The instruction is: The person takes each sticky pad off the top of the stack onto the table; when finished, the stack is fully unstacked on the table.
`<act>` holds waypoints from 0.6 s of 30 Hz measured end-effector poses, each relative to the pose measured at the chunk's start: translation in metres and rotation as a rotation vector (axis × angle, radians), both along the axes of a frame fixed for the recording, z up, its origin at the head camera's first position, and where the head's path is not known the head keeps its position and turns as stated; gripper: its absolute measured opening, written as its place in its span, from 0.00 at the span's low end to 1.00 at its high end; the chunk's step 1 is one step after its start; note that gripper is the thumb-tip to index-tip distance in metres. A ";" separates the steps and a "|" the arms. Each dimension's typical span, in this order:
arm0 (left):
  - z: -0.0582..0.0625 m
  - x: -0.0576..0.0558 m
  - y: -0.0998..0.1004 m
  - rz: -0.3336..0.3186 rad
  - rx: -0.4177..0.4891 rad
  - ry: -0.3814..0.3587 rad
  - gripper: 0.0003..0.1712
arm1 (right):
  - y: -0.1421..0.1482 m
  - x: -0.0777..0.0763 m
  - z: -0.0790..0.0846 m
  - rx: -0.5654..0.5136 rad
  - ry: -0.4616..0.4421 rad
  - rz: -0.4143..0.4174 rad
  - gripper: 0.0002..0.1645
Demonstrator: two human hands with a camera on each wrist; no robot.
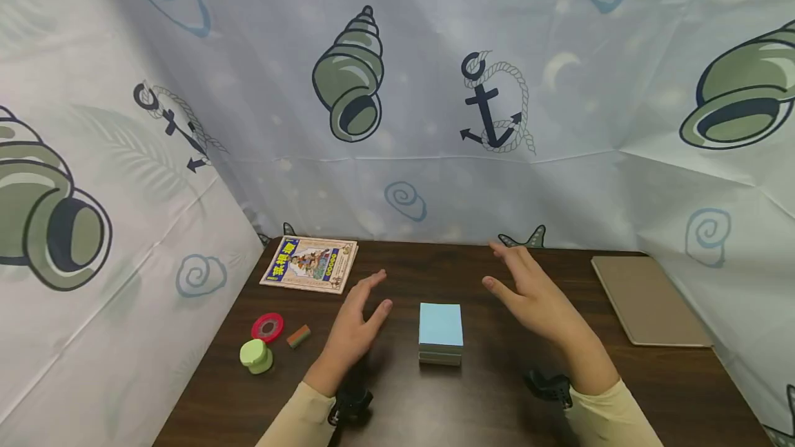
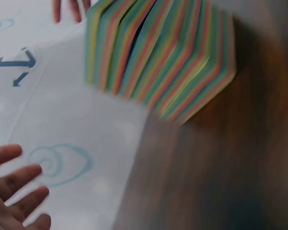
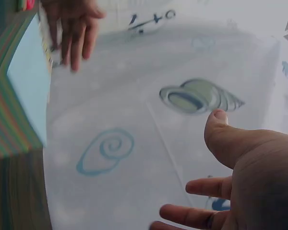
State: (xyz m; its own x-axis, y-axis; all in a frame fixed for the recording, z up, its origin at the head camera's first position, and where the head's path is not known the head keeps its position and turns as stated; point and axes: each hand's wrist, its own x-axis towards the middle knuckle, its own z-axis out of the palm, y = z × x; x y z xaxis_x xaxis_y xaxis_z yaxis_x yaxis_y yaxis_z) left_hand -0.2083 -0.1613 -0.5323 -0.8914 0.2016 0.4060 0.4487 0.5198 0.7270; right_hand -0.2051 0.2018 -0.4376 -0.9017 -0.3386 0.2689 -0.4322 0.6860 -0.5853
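A thick stack of square sticky notes [image 1: 440,325], light blue on top, sits on the table between my two hands. Its sides show stripes of green, yellow and pink, seen up close as the note stack [image 2: 158,57] in the left wrist view. My left hand [image 1: 352,326] hovers left of the stack, fingers extended and thumb apart, holding nothing. On the other side, my right hand [image 1: 539,299] is held up with straight, spread fingers, also with nothing in it. Neither hand touches the stack.
At the back left lies a booklet [image 1: 309,265] with a colourful cover. Nearer are a red ring-shaped roll [image 1: 267,317], a small orange-and-green block [image 1: 299,336] and a light green lidded container [image 1: 256,356]. A flat beige board [image 1: 649,301] lies at the right edge. Patterned curtains surround the table.
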 end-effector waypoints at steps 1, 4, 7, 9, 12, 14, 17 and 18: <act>-0.003 0.002 0.004 -0.036 0.061 -0.017 0.32 | -0.003 0.002 0.001 -0.005 -0.003 0.010 0.42; -0.012 0.006 0.019 -0.173 0.233 -0.079 0.30 | -0.010 0.007 0.001 -0.011 -0.012 0.034 0.39; -0.025 0.007 0.031 -0.320 0.368 -0.148 0.31 | -0.016 0.013 -0.004 -0.020 -0.019 0.068 0.37; -0.034 0.007 0.037 -0.409 0.427 -0.185 0.35 | -0.018 0.015 -0.009 -0.032 -0.030 0.093 0.36; -0.049 0.005 0.040 -0.502 0.484 -0.227 0.42 | -0.021 0.016 -0.016 -0.052 -0.078 0.124 0.33; -0.056 0.004 0.041 -0.530 0.487 -0.244 0.46 | -0.021 0.017 -0.020 -0.059 -0.121 0.138 0.32; -0.063 0.003 0.040 -0.550 0.498 -0.274 0.47 | -0.022 0.016 -0.025 -0.071 -0.182 0.151 0.32; -0.064 0.003 0.039 -0.554 0.502 -0.282 0.47 | -0.023 0.016 -0.028 -0.073 -0.198 0.153 0.32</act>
State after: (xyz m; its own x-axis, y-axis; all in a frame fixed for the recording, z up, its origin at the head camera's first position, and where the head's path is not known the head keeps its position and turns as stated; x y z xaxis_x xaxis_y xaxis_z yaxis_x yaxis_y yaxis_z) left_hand -0.2055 -0.1223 -0.5965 -0.7977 0.4980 0.3401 0.3105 -0.1443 0.9396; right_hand -0.1892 0.1788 -0.4654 -0.8791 -0.4610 0.1213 -0.3998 0.5746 -0.7142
